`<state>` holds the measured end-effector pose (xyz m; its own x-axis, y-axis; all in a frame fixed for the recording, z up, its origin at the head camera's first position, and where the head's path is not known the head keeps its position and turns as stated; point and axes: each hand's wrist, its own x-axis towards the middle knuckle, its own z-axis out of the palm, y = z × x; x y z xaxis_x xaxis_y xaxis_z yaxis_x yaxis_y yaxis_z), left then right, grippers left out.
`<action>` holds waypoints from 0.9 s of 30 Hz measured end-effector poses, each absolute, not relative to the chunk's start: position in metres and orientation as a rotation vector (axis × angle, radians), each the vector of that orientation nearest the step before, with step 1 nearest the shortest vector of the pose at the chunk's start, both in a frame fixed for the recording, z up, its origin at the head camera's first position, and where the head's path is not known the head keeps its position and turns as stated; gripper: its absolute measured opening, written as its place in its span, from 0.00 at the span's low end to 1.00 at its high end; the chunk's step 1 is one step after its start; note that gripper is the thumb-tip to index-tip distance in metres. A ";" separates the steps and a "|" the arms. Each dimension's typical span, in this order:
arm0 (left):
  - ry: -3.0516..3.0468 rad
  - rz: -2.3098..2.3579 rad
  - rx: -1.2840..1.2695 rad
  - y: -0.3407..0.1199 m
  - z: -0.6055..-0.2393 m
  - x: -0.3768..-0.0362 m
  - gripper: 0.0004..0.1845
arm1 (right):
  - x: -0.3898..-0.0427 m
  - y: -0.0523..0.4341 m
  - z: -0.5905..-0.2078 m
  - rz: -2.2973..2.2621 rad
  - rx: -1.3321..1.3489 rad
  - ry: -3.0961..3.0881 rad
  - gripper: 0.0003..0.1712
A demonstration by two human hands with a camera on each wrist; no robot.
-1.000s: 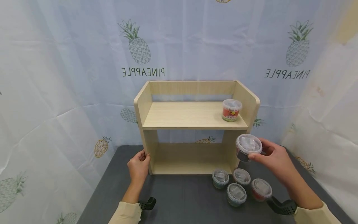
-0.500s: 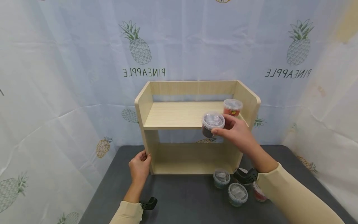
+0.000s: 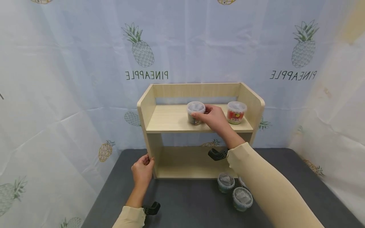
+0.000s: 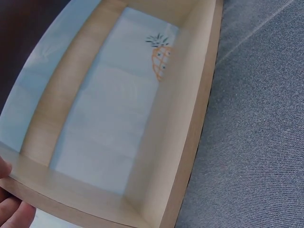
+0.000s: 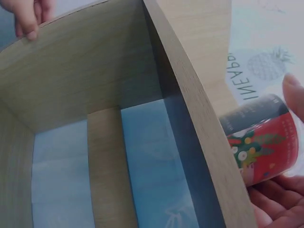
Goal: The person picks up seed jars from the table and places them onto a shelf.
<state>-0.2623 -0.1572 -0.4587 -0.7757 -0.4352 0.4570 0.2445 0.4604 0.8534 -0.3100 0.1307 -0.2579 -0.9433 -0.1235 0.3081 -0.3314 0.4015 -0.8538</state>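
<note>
The right hand grips a small round clear-lidded plastic tub with a dark and red printed label (standing mid top shelf) while the left hand clasps the light wooden two-tier shelf's left upright.

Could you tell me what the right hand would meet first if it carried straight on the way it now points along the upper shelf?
Apart from the jar the right hand grips, probably the shelf unit's left side panel; depth is uncertain.

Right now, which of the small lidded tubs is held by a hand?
The dark tub at the middle of the upper shelf: the right hand grips it. The red tub beside it and those on the table stand untouched.
</note>
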 end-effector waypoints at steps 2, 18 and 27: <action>-2.064 -1.350 0.161 -0.157 -0.460 -0.262 0.13 | -0.314 0.128 -0.258 1.577 0.392 -2.466 0.42; -2.048 -1.351 0.141 -0.156 -0.460 -0.264 0.13 | -0.312 0.121 -0.254 1.500 0.278 -2.515 0.41; -2.050 -1.361 0.145 -0.155 -0.462 -0.262 0.13 | -0.311 0.121 -0.253 1.488 0.259 -2.556 0.42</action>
<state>-0.2620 -0.1550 -0.4621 -0.7734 -0.4332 0.4628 0.2585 0.4511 0.8542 -0.3113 0.1205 -0.2533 -0.9699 -0.0631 0.2351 -0.2356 0.4863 -0.8414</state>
